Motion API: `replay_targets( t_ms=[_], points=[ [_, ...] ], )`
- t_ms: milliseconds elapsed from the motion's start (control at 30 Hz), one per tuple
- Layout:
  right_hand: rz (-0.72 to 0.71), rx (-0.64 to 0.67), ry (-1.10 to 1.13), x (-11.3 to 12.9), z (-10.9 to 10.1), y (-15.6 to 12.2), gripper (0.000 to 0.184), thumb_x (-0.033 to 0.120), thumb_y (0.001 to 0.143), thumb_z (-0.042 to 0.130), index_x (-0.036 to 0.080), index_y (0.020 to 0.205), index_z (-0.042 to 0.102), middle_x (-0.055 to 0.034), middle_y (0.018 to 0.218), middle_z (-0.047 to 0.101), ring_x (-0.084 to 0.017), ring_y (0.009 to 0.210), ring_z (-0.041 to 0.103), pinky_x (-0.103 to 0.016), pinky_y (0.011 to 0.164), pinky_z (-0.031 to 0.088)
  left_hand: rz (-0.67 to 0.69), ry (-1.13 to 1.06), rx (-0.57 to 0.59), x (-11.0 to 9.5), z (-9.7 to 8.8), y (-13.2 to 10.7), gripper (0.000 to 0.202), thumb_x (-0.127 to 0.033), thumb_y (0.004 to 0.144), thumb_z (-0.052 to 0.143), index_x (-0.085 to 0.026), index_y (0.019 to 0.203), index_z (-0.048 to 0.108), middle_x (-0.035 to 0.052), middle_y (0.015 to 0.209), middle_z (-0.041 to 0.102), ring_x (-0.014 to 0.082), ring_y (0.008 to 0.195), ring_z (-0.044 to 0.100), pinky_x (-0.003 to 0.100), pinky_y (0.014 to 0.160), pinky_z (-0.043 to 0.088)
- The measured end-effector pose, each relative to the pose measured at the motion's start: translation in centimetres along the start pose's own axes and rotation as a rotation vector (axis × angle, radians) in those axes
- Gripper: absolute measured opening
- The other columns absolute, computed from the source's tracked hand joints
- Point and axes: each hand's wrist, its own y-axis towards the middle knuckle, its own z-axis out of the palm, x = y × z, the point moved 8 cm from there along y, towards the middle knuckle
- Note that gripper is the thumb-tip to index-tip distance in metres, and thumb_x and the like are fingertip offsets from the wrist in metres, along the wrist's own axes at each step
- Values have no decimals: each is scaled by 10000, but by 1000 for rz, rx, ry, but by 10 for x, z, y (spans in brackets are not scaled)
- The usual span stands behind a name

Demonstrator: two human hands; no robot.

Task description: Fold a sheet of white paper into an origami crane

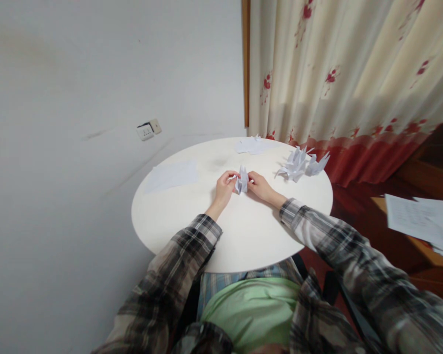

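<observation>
Between my two hands, over the middle of the round white table [221, 246], a small folded piece of white paper [242, 180] stands upright. My left hand [226, 186] pinches its left side with thumb and fingers. On the opposite side, my right hand [260, 186] has its fingertips closed on the right edge of the paper. The exact folds are too small to make out. To the right lies a group of folded white paper figures [294, 164] with pointed tips, and one more figure [318, 163] sits against it.
A flat sheet of white paper [173, 176] lies at the table's left. Some paper pieces [251, 144] rest at the far edge. A wall with a socket [145, 132] is to the left, a flowered curtain [317, 73] behind. Printed sheets [417, 216] lie on furniture at right.
</observation>
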Motion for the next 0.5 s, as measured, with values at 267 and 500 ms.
replay_targets(
  t_ms=[267, 500],
  points=[
    [-3, -7, 0, 0, 0, 0, 26, 165, 751, 471, 184, 735, 475, -7, 748, 500, -137, 717, 450, -266, 693, 357, -4, 10, -18, -2, -1, 0, 131, -150, 704, 515, -157, 802, 602, -16, 610, 552, 53, 460, 439, 175, 392, 315],
    [7, -3, -1, -1, 0, 0, 43, 146, 739, 463, 187, 729, 467, -2, 749, 499, -134, 726, 448, -265, 702, 358, -3, 35, -13, -1, 0, 0, 121, -141, 705, 507, -164, 795, 585, -21, 663, 567, 46, 444, 416, 184, 393, 303]
  ],
)
